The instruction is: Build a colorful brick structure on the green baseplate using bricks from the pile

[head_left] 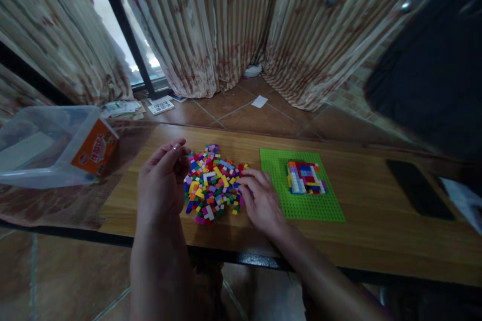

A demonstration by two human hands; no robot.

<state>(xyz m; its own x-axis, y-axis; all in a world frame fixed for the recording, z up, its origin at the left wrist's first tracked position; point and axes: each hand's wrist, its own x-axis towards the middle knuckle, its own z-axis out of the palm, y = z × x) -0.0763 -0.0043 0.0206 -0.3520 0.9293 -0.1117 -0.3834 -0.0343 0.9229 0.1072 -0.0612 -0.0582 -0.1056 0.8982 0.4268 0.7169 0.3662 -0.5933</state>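
The pile of small glossy plastic bricks [213, 183] is heaped on the smooth wooden table [376, 230]. Its right edge is touched by the right hand [261, 200], fingers flat and slightly apart. The left hand [161, 180] is held up beside it, fingers curled toward the thumb; a pinched brick cannot be made out. The studded green baseplate [274, 170] is just right.

Brick pile [213, 183] on table [369, 241], baseplate [301, 208] just right — build [306, 178] on it, phone [419, 188] far right, bin [48, 143] left.
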